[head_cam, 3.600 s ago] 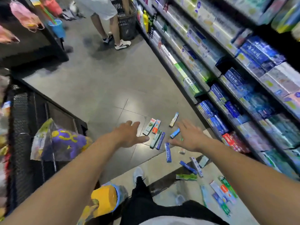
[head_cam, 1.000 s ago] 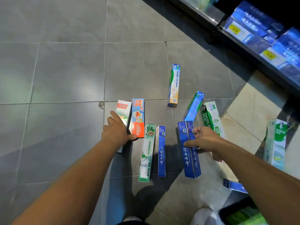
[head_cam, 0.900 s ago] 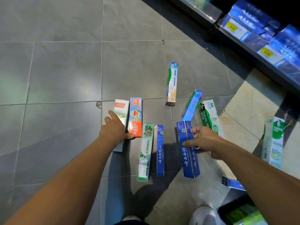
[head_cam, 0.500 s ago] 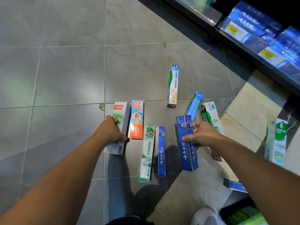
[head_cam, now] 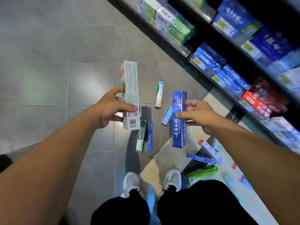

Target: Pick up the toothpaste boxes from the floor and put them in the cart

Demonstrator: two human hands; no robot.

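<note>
The left hand gripped a white-and-green toothpaste box, barcode panel facing up, thumb across its lower half; the right hand pinched a blue toothpaste box bearing white Chinese script. Both boxes were held above the floor. Further boxes lay below between the hands and beside the stocked shelf.

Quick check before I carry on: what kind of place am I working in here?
Most likely a shop's toothpaste aisle: stocked shelves with yellow price tags, a tiled floor, and toothpaste boxes scattered by the person's feet.
</note>
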